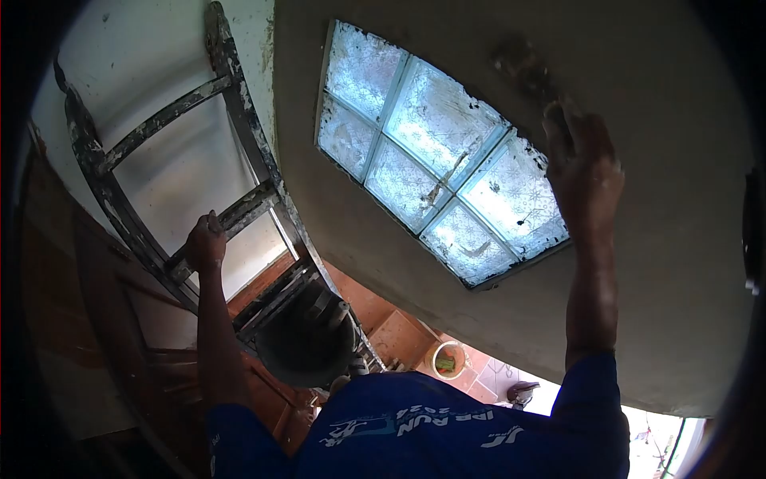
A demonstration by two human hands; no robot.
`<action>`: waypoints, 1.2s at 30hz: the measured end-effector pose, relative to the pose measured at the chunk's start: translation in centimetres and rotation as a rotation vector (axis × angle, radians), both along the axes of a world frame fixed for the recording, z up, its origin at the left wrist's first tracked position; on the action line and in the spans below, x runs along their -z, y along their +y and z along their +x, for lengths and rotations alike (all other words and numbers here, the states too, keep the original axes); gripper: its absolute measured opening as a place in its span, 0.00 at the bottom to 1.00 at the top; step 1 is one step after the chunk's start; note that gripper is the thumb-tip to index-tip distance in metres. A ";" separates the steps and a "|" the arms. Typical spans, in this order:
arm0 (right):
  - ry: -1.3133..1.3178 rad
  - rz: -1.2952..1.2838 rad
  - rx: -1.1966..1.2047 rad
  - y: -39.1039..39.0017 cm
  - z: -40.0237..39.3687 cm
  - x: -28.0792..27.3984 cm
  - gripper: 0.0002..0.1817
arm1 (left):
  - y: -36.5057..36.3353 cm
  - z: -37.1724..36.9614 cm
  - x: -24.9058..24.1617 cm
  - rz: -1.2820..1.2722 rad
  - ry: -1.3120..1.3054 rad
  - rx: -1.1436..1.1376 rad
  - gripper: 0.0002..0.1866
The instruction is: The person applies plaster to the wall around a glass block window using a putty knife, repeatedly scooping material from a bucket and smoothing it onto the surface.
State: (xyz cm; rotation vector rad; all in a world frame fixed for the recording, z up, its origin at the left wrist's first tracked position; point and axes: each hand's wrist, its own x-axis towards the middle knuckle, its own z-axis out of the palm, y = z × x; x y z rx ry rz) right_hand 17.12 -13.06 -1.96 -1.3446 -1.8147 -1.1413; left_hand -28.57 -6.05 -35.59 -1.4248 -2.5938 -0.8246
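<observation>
My left hand (207, 239) is wrapped around a rung of a paint-splattered ladder (152, 132) that leans on the wall at the left. My right hand (589, 172), raised at the upper right, grips the handle of a dark brush (527, 68). The head of the brush is blurred and lies against the grey plastered wall (670, 263). Beside it, left of my right forearm, a glass block window (435, 168) is set in the wall, its panes smeared with plaster.
A black bucket (299, 347) with tool handles in it sits at the ladder, below my hands. Far below, a light round tub (447, 361) and a dark shoe (523, 391) are on the tiled floor (395, 335). Dark wooden furniture (104, 279) stands at the left.
</observation>
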 end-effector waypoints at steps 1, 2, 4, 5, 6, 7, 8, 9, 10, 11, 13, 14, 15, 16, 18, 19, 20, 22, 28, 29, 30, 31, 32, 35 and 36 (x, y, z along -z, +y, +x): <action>-0.015 -0.052 -0.009 -0.3 0.1 0.3 0.09 | -0.1 0.1 -0.1 0.004 0.000 -0.004 0.24; -0.031 -0.104 -0.018 -1.0 0.6 0.8 0.09 | -0.2 0.3 -0.4 0.007 0.000 -0.009 0.24; -0.067 -0.149 -0.030 -0.9 0.7 1.6 0.09 | -0.1 0.3 -0.4 0.016 -0.006 -0.020 0.23; -0.081 -0.147 -0.030 -0.6 0.7 2.1 0.09 | -0.1 0.2 -0.3 0.017 -0.006 -0.021 0.23; -0.092 -0.147 -0.028 -0.6 0.7 2.4 0.10 | -0.2 0.2 -0.3 0.016 -0.003 -0.020 0.23; -0.098 -0.114 -0.003 -0.1 0.4 2.1 0.10 | -0.1 0.1 -0.1 0.020 0.004 -0.015 0.23; -0.100 -0.081 0.024 0.9 -0.1 1.6 0.10 | 0.0 0.0 0.2 0.025 0.014 -0.008 0.22; -0.102 -0.046 0.050 1.4 -0.3 1.2 0.10 | 0.1 -0.1 0.3 0.032 0.024 -0.001 0.22; -0.067 -0.028 0.039 1.3 -0.4 0.6 0.10 | 0.1 -0.2 0.4 0.030 0.035 0.006 0.22; -0.036 -0.006 0.023 1.2 -0.7 -0.3 0.10 | 0.1 -0.3 0.5 0.029 0.042 0.010 0.22; -0.017 -0.045 -0.006 0.9 -0.9 -0.5 0.10 | 0.0 -0.3 0.3 0.035 0.043 0.002 0.22; -0.029 -0.103 -0.018 0.2 -0.7 0.2 0.10 | -0.1 -0.1 0.2 0.042 0.037 -0.007 0.22; -0.041 -0.159 -0.028 -0.2 -0.6 0.8 0.09 | -0.1 0.0 0.1 0.051 0.031 -0.016 0.22; -0.080 -0.166 -0.098 0.0 -0.4 1.6 0.09 | 0.1 -0.1 0.4 0.061 0.029 -0.010 0.22; -0.106 -0.132 -0.036 1.1 -0.6 2.5 0.09 | 0.2 -0.2 0.6 0.076 0.031 0.008 0.22; -0.115 -0.114 -0.002 1.7 -0.8 2.6 0.10 | 0.0 -0.1 0.4 0.060 0.024 0.001 0.21; -0.093 -0.108 0.032 2.5 -1.2 2.3 0.10 | -0.2 0.2 0.0 0.046 0.018 -0.005 0.21; -0.035 -0.030 0.009 3.6 -1.6 0.9 0.10 | -0.2 0.3 -0.6 0.032 0.015 -0.007 0.21; -0.045 -0.121 -0.069 1.7 -1.8 1.4 0.08 | -0.3 0.4 -0.8 0.031 -0.023 -0.011 0.22; -0.054 -0.131 -0.053 2.2 -1.9 1.9 0.08 | -0.4 0.5 -1.0 0.023 -0.026 -0.015 0.22; -0.061 -0.143 -0.035 2.4 -1.9 2.5 0.08 | -0.4 0.6 -1.1 0.014 -0.028 -0.017 0.22; -0.065 -0.154 -0.015 2.7 -1.8 3.1 0.08 | -0.4 0.5 -0.7 0.011 -0.016 -0.017 0.22; -0.124 -0.086 -0.021 3.7 -1.5 3.3 0.09 | -0.2 0.2 -0.2 0.011 -0.002 -0.015 0.22; -0.047 -0.074 -0.017 5.1 -3.0 1.3 0.10 | -0.2 0.2 -0.3 0.007 0.015 -0.007 0.22; -0.038 -0.040 -0.028 4.8 -3.1 0.7 0.10 | -0.3 0.3 -0.4 0.003 0.014 -0.007 0.22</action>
